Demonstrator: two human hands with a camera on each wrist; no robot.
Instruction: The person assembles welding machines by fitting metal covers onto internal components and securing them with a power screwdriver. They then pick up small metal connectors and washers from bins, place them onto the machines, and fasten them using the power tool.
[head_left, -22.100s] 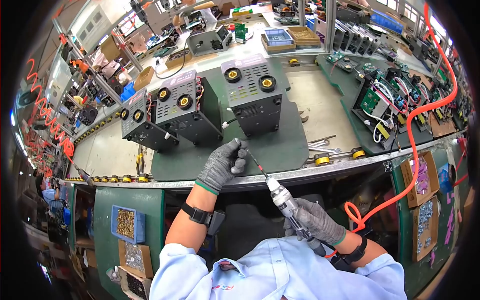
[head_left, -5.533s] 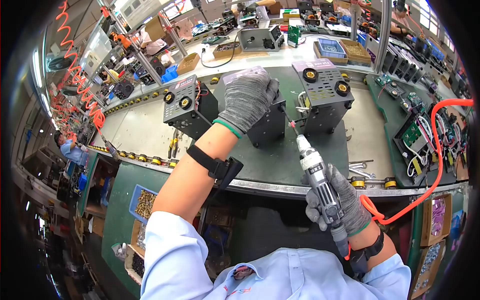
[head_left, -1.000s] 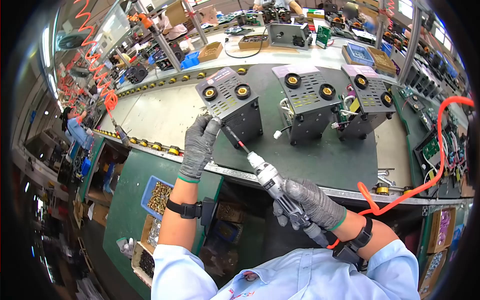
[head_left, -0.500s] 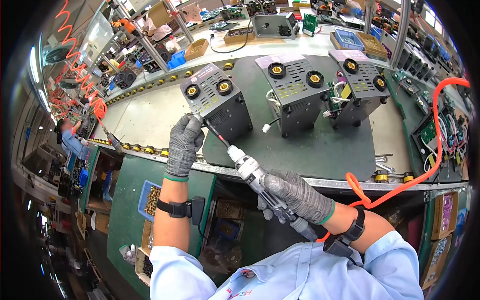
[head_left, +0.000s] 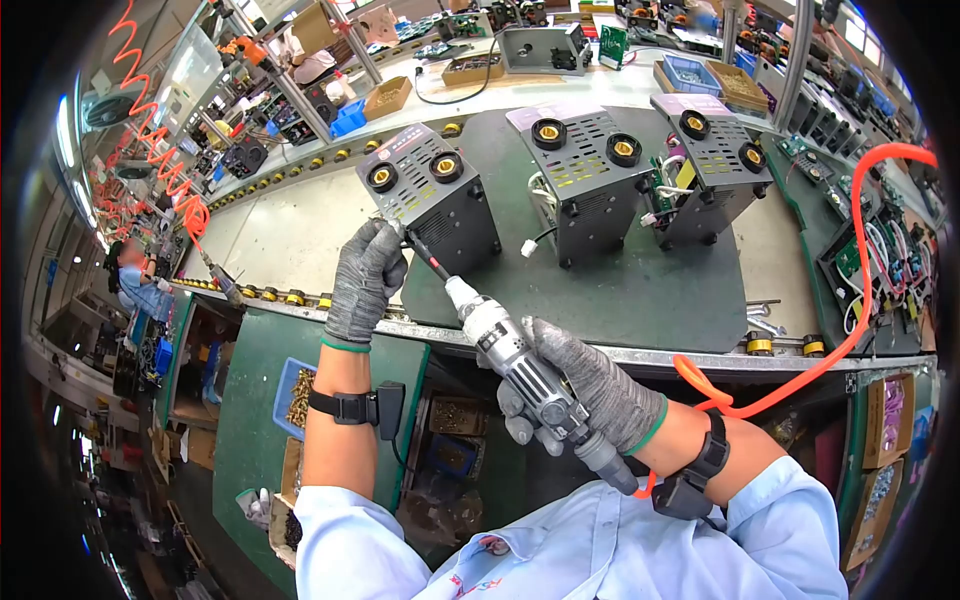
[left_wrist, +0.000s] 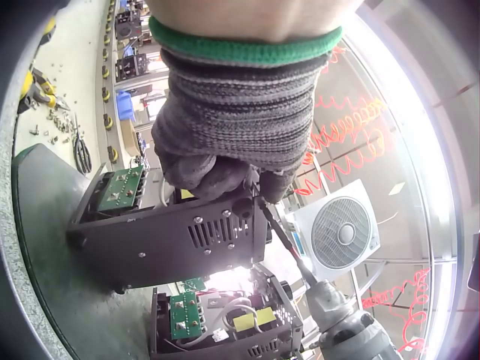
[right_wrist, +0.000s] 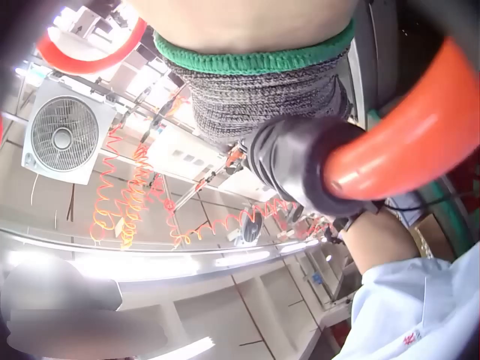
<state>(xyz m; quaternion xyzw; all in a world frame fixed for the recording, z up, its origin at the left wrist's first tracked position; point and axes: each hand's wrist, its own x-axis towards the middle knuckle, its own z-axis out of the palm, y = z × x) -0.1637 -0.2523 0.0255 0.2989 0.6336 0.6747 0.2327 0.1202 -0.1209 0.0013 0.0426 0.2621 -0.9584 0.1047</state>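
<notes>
Three dark metal machine cases with round brass-centred sockets stand in the head view; the leftmost case [head_left: 440, 205] is nearest my hands. My gloved left hand [head_left: 367, 283] has its fingers curled at this case's near upper corner, pinching a small metal piece that looks like a screw, mostly hidden by the fingers. My gloved right hand [head_left: 605, 385] grips an air screwdriver [head_left: 515, 360] with an orange hose. Its long bit [left_wrist: 281, 234] reaches that same corner, the tip right beside the left fingertips. The middle case [head_left: 590, 190] and right case [head_left: 708, 175] show loose cables.
A dark green board [head_left: 660, 300] lies under the cases, above the bench's metal front edge. Wrenches [head_left: 765, 318] lie at its right. The orange hose [head_left: 790, 385] loops across the right side. A blue bin [head_left: 293, 395] of brass parts sits on the lower left table.
Since several seconds ago, the left hand has come off the top of a case to the left case's corner, and the screwdriver bit has moved there too. In the last second both hands stay there.
</notes>
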